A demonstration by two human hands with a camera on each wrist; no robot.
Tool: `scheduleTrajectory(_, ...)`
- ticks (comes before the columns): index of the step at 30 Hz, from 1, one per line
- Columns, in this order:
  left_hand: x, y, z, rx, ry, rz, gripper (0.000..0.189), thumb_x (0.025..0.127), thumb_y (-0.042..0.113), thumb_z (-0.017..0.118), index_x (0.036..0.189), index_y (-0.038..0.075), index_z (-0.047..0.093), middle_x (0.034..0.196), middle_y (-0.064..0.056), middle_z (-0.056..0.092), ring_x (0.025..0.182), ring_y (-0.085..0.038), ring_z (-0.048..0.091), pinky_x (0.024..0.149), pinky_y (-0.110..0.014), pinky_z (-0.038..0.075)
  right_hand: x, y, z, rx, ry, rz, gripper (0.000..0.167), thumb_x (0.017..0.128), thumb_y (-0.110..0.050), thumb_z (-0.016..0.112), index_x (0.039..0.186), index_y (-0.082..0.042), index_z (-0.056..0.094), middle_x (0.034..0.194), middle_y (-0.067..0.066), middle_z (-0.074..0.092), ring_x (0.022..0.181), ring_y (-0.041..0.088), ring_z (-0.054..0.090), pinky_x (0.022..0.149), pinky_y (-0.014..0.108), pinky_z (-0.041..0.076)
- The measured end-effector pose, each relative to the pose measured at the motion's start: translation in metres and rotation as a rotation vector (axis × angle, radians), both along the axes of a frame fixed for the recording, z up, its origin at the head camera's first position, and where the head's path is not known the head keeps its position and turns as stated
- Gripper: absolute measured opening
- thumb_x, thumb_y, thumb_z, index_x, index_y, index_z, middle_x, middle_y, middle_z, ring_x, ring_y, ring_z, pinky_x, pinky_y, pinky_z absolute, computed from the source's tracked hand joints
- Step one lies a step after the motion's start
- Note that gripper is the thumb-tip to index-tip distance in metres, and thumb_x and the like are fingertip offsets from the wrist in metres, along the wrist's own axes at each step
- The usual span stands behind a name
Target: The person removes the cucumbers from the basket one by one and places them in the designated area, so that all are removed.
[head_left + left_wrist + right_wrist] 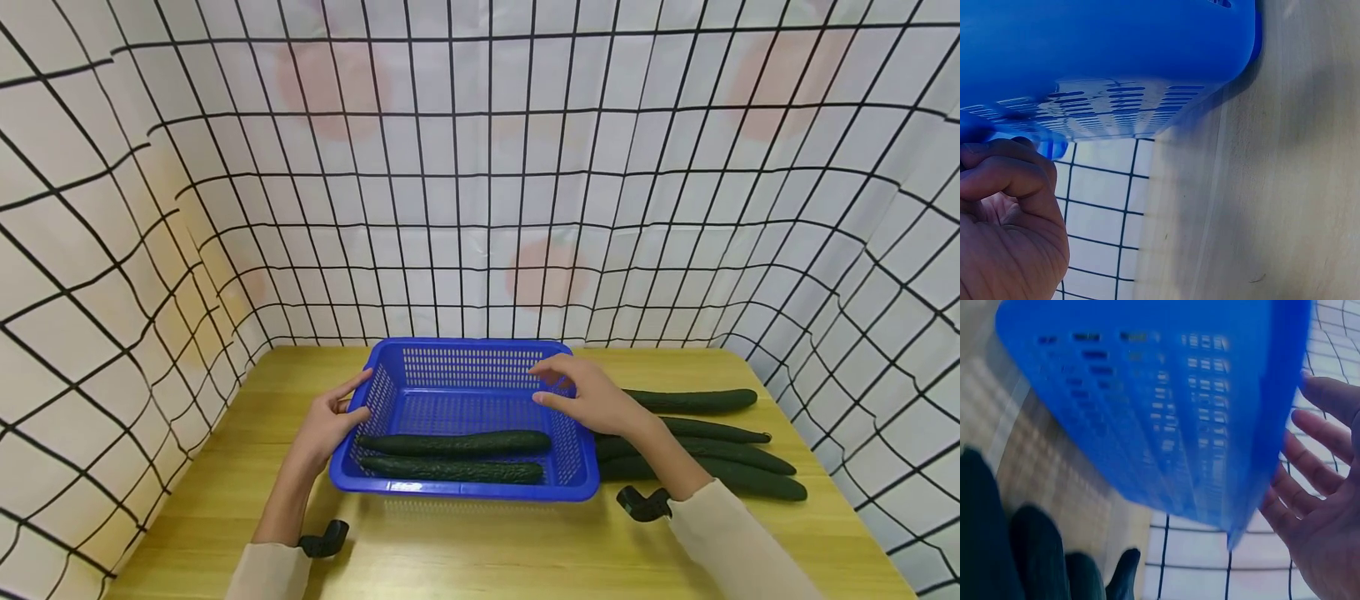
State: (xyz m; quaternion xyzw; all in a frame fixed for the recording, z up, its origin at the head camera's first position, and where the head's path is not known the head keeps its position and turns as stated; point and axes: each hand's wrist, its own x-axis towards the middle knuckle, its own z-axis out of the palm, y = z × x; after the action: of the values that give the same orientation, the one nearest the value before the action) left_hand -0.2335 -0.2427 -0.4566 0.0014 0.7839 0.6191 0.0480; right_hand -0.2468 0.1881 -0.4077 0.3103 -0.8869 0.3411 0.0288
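A blue plastic basket with slotted walls sits on the wooden table. Two dark green cucumbers lie side by side in its near half, a smoother one behind a bumpier one. My left hand grips the basket's left rim; its curled fingers show below the rim in the left wrist view. Over the right rim is my right hand, fingers spread and holding nothing. In the right wrist view its fingertips are close to the rim, and whether they touch it I cannot tell.
Several more cucumbers lie on the table right of the basket, partly under my right forearm. The wooden table is enclosed at the back and both sides by a white sheet with a black grid.
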Motion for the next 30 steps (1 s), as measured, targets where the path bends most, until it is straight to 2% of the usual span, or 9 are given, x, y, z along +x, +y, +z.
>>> scheduleTrajectory(3,0.001,0.000,-0.001,0.003,0.001,-0.002,0.069,0.095,0.007,0.066,0.158,0.028,0.044,0.121,-0.033,0.066,0.087,-0.029,0.074,0.070,-0.038,0.065,-0.002,-0.013,-0.003,0.002,-0.057,0.026,0.044,0.099,-0.032,0.069,0.137,-0.010,0.062,0.131,0.002,0.066,0.113,0.020,0.062,0.097,0.048,0.056)
scheduleTrajectory(7,0.001,-0.001,-0.003,0.008,-0.001,-0.001,0.069,0.095,0.007,0.065,0.158,0.027,0.044,0.120,-0.034,0.067,0.086,-0.029,0.075,0.069,-0.038,0.065,-0.005,-0.029,-0.007,0.021,-0.116,0.046,0.046,0.098,-0.034,0.070,0.138,-0.013,0.061,0.135,0.002,0.064,0.118,0.022,0.061,0.102,0.050,0.054)
scheduleTrajectory(11,0.000,-0.001,-0.003,0.005,-0.003,0.006,0.069,0.095,0.007,0.065,0.157,0.028,0.045,0.117,-0.033,0.067,0.084,-0.029,0.074,0.068,-0.037,0.065,-0.007,-0.043,-0.011,0.044,-0.124,0.086,0.046,0.098,-0.035,0.070,0.139,-0.014,0.062,0.136,0.005,0.064,0.119,0.025,0.061,0.101,0.053,0.054)
scheduleTrajectory(15,0.000,-0.001,-0.003,-0.004,0.000,0.012,0.069,0.095,0.008,0.066,0.157,0.028,0.045,0.118,-0.032,0.067,0.085,-0.028,0.074,0.068,-0.037,0.065,-0.011,-0.056,-0.016,0.092,-0.112,0.137,0.047,0.099,-0.037,0.068,0.139,-0.013,0.061,0.136,0.006,0.064,0.119,0.026,0.061,0.098,0.051,0.055)
scheduleTrajectory(22,0.000,0.000,-0.004,0.002,-0.010,0.017,0.070,0.094,0.007,0.066,0.157,0.028,0.045,0.123,-0.033,0.066,0.088,-0.029,0.074,0.070,-0.037,0.065,-0.014,-0.070,-0.026,0.174,-0.154,0.196,0.048,0.100,-0.035,0.066,0.141,-0.009,0.060,0.140,0.013,0.062,0.124,0.034,0.061,0.102,0.051,0.053)
scheduleTrajectory(30,-0.001,0.000,-0.002,0.002,-0.010,0.018,0.070,0.094,0.007,0.066,0.157,0.029,0.045,0.119,-0.032,0.067,0.085,-0.029,0.074,0.068,-0.037,0.065,-0.010,-0.079,-0.038,0.266,-0.219,0.221,0.050,0.100,-0.035,0.066,0.142,-0.008,0.060,0.138,0.011,0.065,0.125,0.029,0.063,0.106,0.047,0.053)
